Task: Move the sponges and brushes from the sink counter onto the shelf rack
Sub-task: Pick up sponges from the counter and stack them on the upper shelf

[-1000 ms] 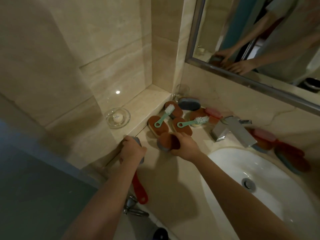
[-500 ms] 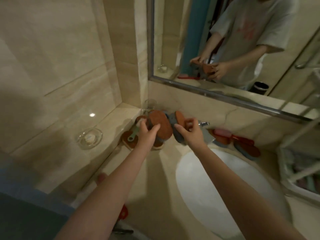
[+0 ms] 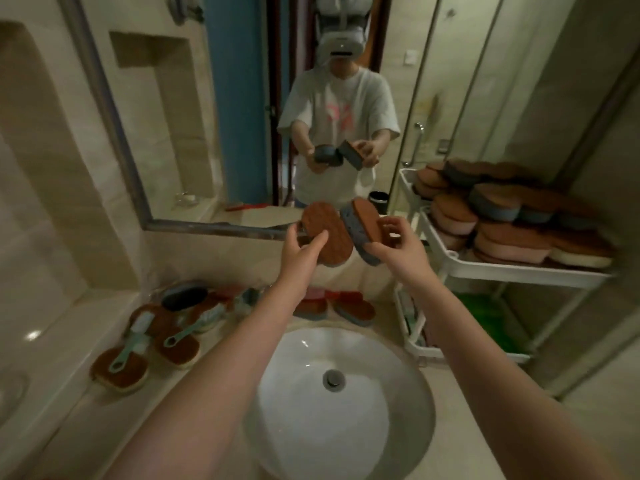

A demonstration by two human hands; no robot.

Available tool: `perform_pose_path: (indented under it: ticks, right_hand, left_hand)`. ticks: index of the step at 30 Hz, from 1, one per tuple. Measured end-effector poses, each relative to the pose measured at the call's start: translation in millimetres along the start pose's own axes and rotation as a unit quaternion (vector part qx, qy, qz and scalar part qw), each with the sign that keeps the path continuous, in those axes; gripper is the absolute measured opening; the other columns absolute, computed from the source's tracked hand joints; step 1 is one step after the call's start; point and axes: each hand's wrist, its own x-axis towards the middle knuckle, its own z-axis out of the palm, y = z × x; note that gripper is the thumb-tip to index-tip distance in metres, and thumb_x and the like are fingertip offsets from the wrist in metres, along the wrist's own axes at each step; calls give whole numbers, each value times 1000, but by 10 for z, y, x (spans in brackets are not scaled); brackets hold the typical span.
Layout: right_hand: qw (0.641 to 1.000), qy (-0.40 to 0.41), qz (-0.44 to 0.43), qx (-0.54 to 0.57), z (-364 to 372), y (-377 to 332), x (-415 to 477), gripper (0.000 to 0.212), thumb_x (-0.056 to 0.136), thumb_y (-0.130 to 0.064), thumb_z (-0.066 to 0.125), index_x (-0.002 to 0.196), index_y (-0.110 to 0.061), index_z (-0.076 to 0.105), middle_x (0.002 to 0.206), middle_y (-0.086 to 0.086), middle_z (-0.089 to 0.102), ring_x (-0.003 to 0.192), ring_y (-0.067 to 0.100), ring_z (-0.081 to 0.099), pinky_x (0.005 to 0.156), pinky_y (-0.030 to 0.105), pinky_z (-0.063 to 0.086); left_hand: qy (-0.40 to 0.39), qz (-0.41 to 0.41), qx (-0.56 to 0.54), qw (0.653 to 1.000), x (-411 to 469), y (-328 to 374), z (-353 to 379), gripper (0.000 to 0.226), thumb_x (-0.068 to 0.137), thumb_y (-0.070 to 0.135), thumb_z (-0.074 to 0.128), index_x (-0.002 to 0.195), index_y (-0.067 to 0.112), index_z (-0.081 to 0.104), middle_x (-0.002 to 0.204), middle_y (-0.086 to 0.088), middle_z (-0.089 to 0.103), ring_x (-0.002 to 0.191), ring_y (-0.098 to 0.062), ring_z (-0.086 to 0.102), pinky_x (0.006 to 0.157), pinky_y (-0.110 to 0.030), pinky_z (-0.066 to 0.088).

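My left hand grips an oval brown-topped sponge, held up in front of the mirror. My right hand grips a second sponge with a brown top and a grey-blue underside, tilted on edge beside the first. Both are raised above the sink, left of the white shelf rack, whose top tier carries a pile of several sponges. On the counter at left lie brown sponges with two green-handled brushes across them. More sponges lie behind the basin.
The white basin fills the counter's middle. A mirror covers the back wall and reflects a person. The rack's lower tier holds something green. A glass dish sits at the far left ledge.
Both hands picked a sponge off the left counter, lifted them and carried them to the right toward the rack. The view swung up and right, bringing the rack into sight.
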Motion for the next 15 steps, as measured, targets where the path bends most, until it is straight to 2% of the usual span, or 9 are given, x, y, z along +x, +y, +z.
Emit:
perform_pose_path:
  ticks: [3,7,9,13,15]
  right_hand:
    - [996,63,-25,-59,-488,-4,132,46,79,-29,72,119,-21,52,113,-1,55,100,15,56,84,33,51]
    - [969,158,-40,-188,-1009,30,421,51,76,-42,70,120,-21,54,106,-3,50,103,21,53,89,37,49]
    - [951,171,-37,-253,-1197,60,582,52,76,-43,70,120,-19,55,109,2,53,105,24,51,88,37,47]
    - [913,171,-20,-370,-1407,117,873,50,78,-48,67,113,-13,58,114,12,55,105,33,52,90,44,47]
    - [892,161,-12,-422,-1449,143,971,54,80,-50,65,117,-12,56,116,14,55,107,36,51,91,45,44]
  left_hand:
    - [-32,12,11,999,32,100,442,61,81,34,68,135,24,41,132,-5,54,117,-22,55,99,-46,47]
    - [-52,26,32,998,75,176,894,60,83,34,67,135,26,39,134,-4,51,121,-23,51,102,-47,45]
    - [-54,34,45,997,89,202,1058,56,85,32,65,134,24,39,133,-2,50,122,-22,49,103,-43,43]
    - [-57,44,60,996,151,201,1271,60,85,32,65,137,21,37,134,-4,50,122,-21,49,104,-43,43]
    - [-57,43,61,996,195,188,1340,61,85,32,65,138,21,37,134,-4,51,121,-21,50,103,-43,44]
